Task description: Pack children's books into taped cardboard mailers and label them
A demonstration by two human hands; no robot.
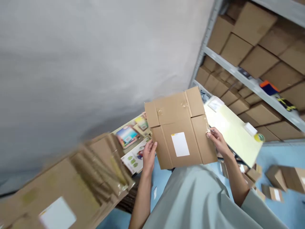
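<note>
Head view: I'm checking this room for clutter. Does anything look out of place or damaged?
Yes: at lower right, loose cardboard boxes lie jumbled on the blue floor, unlike the stacked boxes on the shelving. The held, flattened carton also bears wrinkled clear tape.

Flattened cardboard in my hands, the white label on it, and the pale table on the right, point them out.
Flattened cardboard (177, 126): head view, brown surface near its middle.
White label (180, 144): head view, centre of its face.
Pale table (234, 130): head view, bare tabletop.
</note>
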